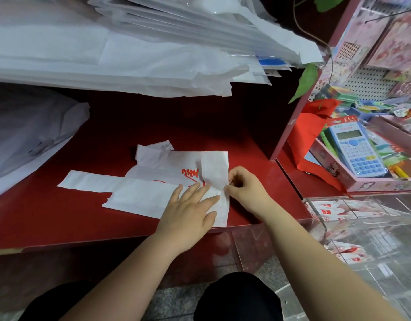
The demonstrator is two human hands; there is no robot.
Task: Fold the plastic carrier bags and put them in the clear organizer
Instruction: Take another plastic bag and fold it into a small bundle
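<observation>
Bag (153, 195) under flat left hand (188, 212); right hand (245, 185) seemingly pinches it.

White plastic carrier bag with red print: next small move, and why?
Probably fold the pinched end leftward over the white plastic carrier bag. The right hand pinches its raised end flap while the left hand presses the body flat on the red counter.

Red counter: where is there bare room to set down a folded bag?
Bare: the red counter between the carrier bag and the white stack behind, and front-left, below the bag's handle. Crowded: right, the pink tray and calculator.
</observation>
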